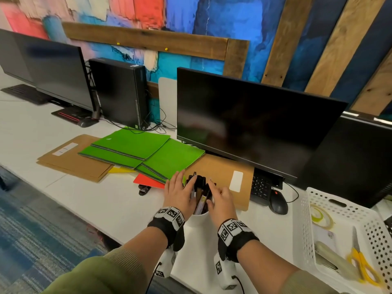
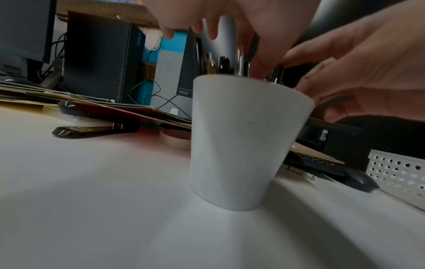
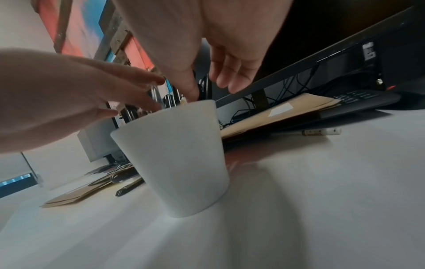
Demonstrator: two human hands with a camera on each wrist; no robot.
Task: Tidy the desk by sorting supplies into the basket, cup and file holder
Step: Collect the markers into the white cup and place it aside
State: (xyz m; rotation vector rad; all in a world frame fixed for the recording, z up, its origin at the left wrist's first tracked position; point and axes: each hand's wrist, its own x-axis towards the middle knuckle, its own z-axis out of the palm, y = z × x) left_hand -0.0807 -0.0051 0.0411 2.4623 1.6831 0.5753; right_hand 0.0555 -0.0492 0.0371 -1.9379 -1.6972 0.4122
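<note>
both of my hands are over the white cup (image 1: pixel 198 219), one on each side of the pens (image 1: pixel 200 193) that stick up out of it. my left hand (image 1: pixel 179 193) is on the left side, with fingers long and mostly straight, lying against the pens. my right hand (image 1: pixel 220 198) is on the right side, fingers bent a little and spread, tips touching the tops of the pens. i cannot tell if any finger truly pinches a pen; both hands look loose, not closed tight.

the cup stands upright on the white desk (image 1: pixel 118 200), near me, in front of the big dark monitor (image 1: pixel 250 124). it is plain white, wider at the top, and full of dark pens.

far left of the cup lie the green folders (image 1: pixel 137 151) on brown folders (image 1: pixel 72 160). a black stapler (image 2: pixel 92 127) lies just left of the cup. the white basket (image 1: pixel 369 221) is at the near right, with yellow scissors (image 1: pixel 362 266) inside. one pen (image 3: pixel 322 131) lies on the desk to the right of the cup.
</note>
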